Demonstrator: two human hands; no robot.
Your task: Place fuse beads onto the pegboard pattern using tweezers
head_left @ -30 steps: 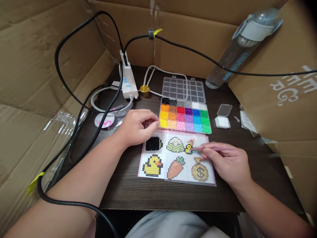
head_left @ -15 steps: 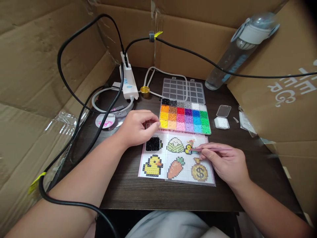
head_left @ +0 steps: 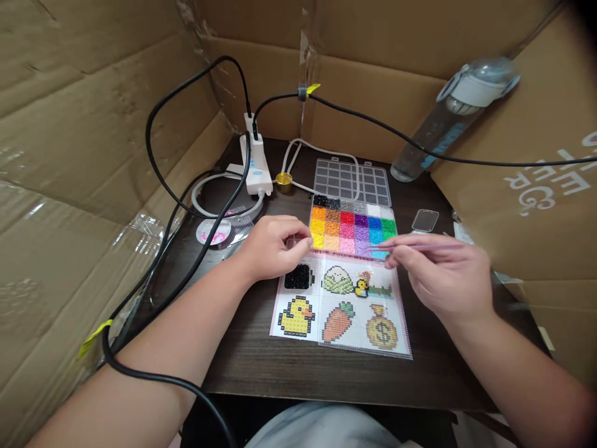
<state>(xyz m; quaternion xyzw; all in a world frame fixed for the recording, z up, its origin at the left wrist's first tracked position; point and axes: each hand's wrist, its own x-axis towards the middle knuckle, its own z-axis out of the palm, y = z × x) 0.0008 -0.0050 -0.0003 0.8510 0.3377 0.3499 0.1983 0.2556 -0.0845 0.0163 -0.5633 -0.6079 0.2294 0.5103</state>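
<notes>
Pink tweezers (head_left: 436, 247) are clamped in the right hand (head_left: 443, 274), tips over the bead box (head_left: 345, 253); whether anything is gripped by the left hand (head_left: 277, 247), near the black beads (head_left: 297, 277), cannot be told.

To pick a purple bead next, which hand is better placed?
Probably the right hand: it holds tweezers, with their tips at the bead box; the left hand shows no tool.

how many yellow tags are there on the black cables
2: one yellow tag in front of the back cardboard wall, the other yellow tag at lower left, left of the left hand. More could be hidden.
</notes>
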